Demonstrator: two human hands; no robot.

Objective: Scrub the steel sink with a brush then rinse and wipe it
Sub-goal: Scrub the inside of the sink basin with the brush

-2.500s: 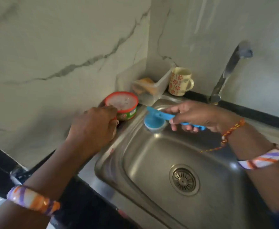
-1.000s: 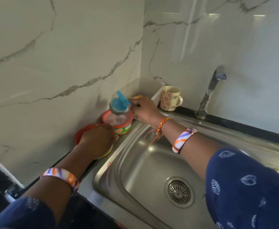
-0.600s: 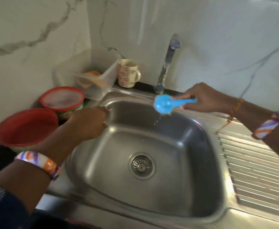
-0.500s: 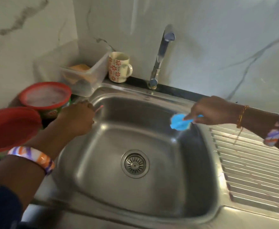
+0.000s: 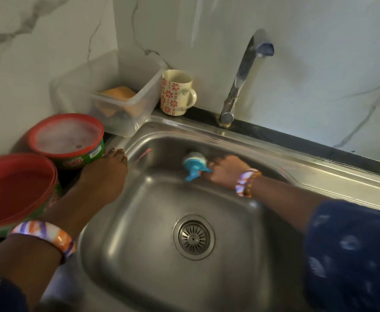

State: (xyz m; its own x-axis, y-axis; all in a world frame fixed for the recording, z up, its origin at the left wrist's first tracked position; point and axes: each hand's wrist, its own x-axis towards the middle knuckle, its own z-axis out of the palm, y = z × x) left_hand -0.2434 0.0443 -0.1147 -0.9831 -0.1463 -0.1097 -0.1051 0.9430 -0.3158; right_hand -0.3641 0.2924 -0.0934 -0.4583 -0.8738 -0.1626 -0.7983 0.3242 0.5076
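Since half a second ago the right hand has dropped from the sink's right rim into the basin and carried the brush to the back wall. Its fingers are curled round the blue handle, grasping it; the round head is blurred and seems pressed against the back wall, just left of the knuckles. The handle's long axis runs from the head down and a little left, roughly across the wall's foot, so a sideways stroke along that wall looks like the natural next move, with bare steel lying to the left of the head. The left hand rests on the sink's left rim near the back left corner, fingers loosely bent over the edge and holding nothing that I can see. It is well apart from the brush, so the right hand alone does the scrubbing. A drain sits in the basin floor, nearer the front. No water shows at the tap behind the back rim, and I judge scrubbing is only beginning. On the counter left of the sink stand two red tubs, a clear box and a mug.
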